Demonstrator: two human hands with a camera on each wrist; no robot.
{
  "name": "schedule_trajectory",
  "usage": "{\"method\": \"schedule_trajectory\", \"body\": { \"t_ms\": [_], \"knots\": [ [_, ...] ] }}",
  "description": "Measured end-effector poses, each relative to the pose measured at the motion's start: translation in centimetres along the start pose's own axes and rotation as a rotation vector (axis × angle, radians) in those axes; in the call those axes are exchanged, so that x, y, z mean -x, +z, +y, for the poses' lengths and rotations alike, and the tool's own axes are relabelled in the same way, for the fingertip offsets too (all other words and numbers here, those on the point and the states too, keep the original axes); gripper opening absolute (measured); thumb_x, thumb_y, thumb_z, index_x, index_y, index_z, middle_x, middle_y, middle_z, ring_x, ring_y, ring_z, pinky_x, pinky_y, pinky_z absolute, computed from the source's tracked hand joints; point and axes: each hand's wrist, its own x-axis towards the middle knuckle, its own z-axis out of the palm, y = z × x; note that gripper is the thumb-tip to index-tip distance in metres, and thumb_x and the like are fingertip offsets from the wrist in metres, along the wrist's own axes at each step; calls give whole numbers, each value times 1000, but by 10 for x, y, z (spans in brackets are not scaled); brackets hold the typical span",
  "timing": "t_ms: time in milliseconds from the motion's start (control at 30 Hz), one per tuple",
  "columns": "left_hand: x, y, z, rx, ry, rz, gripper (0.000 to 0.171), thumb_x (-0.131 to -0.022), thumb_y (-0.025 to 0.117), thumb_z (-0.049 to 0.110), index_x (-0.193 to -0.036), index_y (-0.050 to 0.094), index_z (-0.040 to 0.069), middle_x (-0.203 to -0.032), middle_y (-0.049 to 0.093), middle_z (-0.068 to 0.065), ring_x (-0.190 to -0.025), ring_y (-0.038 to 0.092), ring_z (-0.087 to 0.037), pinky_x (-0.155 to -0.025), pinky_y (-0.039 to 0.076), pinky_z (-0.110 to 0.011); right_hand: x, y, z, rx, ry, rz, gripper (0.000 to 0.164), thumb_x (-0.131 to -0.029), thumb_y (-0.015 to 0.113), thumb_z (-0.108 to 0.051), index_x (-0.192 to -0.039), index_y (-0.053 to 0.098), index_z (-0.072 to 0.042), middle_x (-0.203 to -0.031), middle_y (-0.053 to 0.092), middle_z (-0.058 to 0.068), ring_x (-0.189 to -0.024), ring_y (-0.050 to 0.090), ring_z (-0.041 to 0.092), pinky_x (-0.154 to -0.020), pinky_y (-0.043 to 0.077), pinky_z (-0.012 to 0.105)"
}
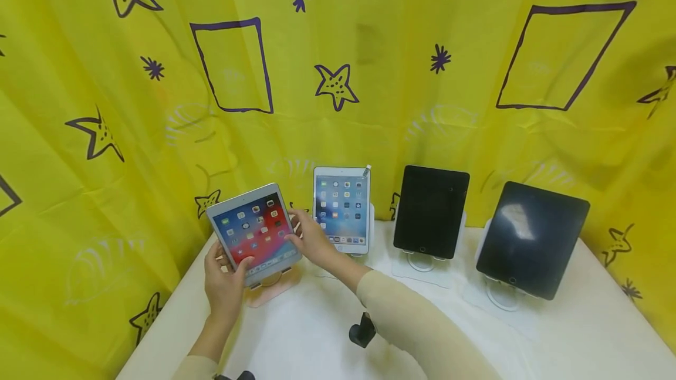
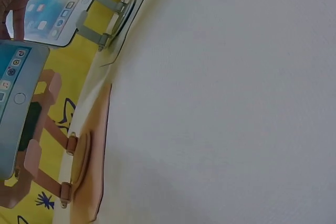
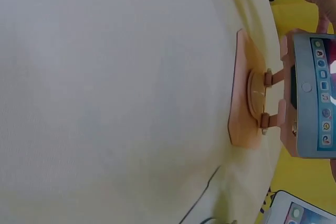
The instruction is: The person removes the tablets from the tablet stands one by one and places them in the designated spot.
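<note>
A white-framed tablet [image 1: 256,233], lit with app icons on a red and blue screen, is held between both hands at the left. My left hand [image 1: 224,286] grips its lower left edge, thumb over the front. At the right edge my right hand [image 1: 313,241] pinches it, thumb on the front and fingers behind. Under it stands a pink tablet stand [image 2: 86,166] with a hinged, round-based support. In the left wrist view, the tablet's lower end lies in front of the stand's cradle lips [image 2: 33,158]. The cradle's back is mostly hidden by the tablet.
Right of the held tablet, a second lit white tablet [image 1: 342,210] rests on a pale stand. Two dark-screened tablets, a black one [image 1: 430,213] and a larger one [image 1: 533,239], lean on white stands farther right. A yellow patterned curtain [image 1: 391,34] hangs behind the white table [image 1: 311,333].
</note>
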Motion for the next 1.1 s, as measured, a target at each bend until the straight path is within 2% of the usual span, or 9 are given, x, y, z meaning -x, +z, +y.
{"method": "schedule_trajectory", "body": {
  "t_ms": [233,300,400,700,967,1100],
  "knots": [
    [-7,-8,17,41,38,26,69,-70,79,-2,-130,45,-3,-100,55,-21,-80,46,5,-67,41,0,1,-13,-3,-7,-96,-15,53,-84,69,-5,-128,41,1,-95,60,13,-78,61,20,-66,51,15],
    [-7,-11,24,43,5,11,68,-71,79,-1,-130,45,-3,-101,55,-20,-81,46,9,-68,42,0,3,-17,-2,-22,-118,-21,54,-83,70,-5,-127,41,1,-93,61,13,-78,62,21,-66,51,14],
    [-6,-14,32,33,-37,-25,67,-73,79,2,-132,45,0,-102,55,-18,-81,47,9,-68,42,0,7,-24,-3,-56,-107,-33,56,-82,71,-4,-129,41,1,-91,64,13,-77,62,21,-65,51,14],
    [-4,-21,50,37,-106,-150,68,-75,78,3,-134,43,3,-101,54,-14,-80,49,5,-66,44,-1,25,-40,-9,-176,9,-42,57,-80,72,-3,-129,43,-1,-89,62,12,-75,61,18,-63,54,18],
    [-2,-32,70,-30,-217,-337,72,-76,77,5,-137,40,8,-103,54,-11,-81,54,-19,-65,46,-8,49,-49,-11,-409,225,-107,63,-81,73,-3,-134,40,-3,-88,60,12,-72,59,13,-62,58,28],
    [-3,-36,77,-18,-271,-426,72,-75,79,6,-136,40,9,-106,54,-13,-80,57,-24,-64,48,-10,60,-55,-12,-450,263,-118,63,-80,73,-4,-134,40,-2,-88,61,14,-70,59,13,-62,58,32]
  ]
}}
